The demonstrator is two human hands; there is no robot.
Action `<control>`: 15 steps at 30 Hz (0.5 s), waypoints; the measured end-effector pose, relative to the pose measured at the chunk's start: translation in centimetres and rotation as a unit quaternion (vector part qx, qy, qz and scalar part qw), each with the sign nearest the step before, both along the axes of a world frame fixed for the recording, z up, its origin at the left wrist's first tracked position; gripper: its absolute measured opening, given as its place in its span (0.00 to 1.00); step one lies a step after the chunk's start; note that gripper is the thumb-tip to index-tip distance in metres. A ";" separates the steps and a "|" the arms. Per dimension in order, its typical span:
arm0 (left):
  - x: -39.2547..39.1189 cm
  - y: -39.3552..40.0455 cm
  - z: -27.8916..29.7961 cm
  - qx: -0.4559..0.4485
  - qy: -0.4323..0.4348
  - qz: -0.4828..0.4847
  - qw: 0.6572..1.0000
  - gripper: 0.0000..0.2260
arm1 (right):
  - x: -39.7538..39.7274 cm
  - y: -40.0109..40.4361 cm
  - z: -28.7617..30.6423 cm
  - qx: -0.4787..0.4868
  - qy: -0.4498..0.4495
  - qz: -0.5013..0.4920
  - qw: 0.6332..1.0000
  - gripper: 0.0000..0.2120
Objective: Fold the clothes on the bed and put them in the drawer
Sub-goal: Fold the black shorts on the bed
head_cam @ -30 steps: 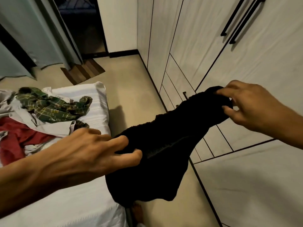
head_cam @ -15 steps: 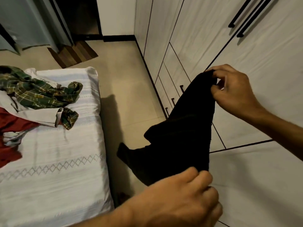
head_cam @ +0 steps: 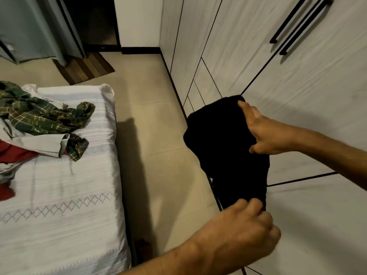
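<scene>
A black garment (head_cam: 226, 147) hangs folded in the air in front of the wardrobe. My right hand (head_cam: 272, 133) grips its upper edge, thumb and fingers curled over the cloth. My left hand (head_cam: 240, 235) pinches its lower end from below. On the bed (head_cam: 65, 195) at the left lie a green checked shirt (head_cam: 43, 114), a pale grey garment (head_cam: 37, 143) and a red garment (head_cam: 12, 155), all unfolded. The wardrobe's drawers (head_cam: 200, 88) are closed behind the black garment.
Tall wardrobe doors with long black handles (head_cam: 297, 24) fill the right side. A strip of beige tiled floor (head_cam: 158, 120) runs between bed and wardrobe. A brown striped mat (head_cam: 85, 68) and grey-green curtains (head_cam: 35, 30) are at the far end.
The black garment has been gathered into a shorter, more compact fold. My right hand turned over its top edge, and my left hand rose and shifted right on the lower end.
</scene>
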State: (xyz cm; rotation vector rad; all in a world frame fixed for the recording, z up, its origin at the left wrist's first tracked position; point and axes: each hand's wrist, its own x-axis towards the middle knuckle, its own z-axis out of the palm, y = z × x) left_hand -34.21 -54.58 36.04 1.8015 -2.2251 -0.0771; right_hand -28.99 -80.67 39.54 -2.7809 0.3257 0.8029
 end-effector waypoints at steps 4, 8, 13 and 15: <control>4.8 2.3 -1.8 -0.035 0.147 0.056 0.987 0.11 | -1.4 -0.1 1.8 -0.023 0.059 0.025 0.998 0.65; 11.7 4.4 -2.1 -0.066 0.211 0.111 0.969 0.07 | -2.9 2.3 4.3 0.044 0.099 0.048 0.993 0.63; 17.0 3.5 0.1 -0.043 0.260 0.123 0.957 0.07 | -2.8 6.0 6.4 0.099 0.116 0.084 0.985 0.61; 18.1 3.0 1.2 -0.026 0.301 0.122 0.946 0.06 | -2.2 6.9 7.4 0.094 0.114 0.117 0.982 0.61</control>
